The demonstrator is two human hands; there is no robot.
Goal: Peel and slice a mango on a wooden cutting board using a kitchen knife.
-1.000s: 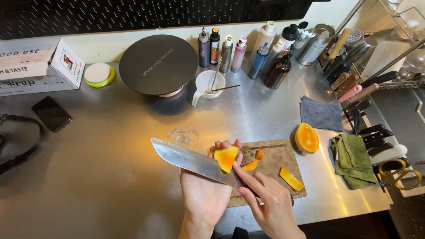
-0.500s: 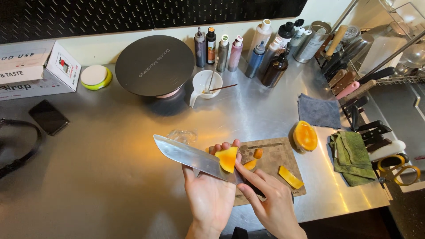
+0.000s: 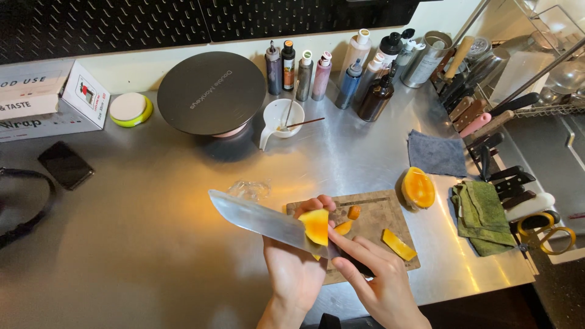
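White carton (image 3: 52,100) far left; dark phone (image 3: 65,164) beside.

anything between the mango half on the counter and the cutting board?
Nothing. In the head view the mango half sits just off the right edge of the cutting board, with only a narrow strip of bare steel counter between them.

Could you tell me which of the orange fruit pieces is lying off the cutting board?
The large half fruit, resting on the steel counter just right of the cutting board.
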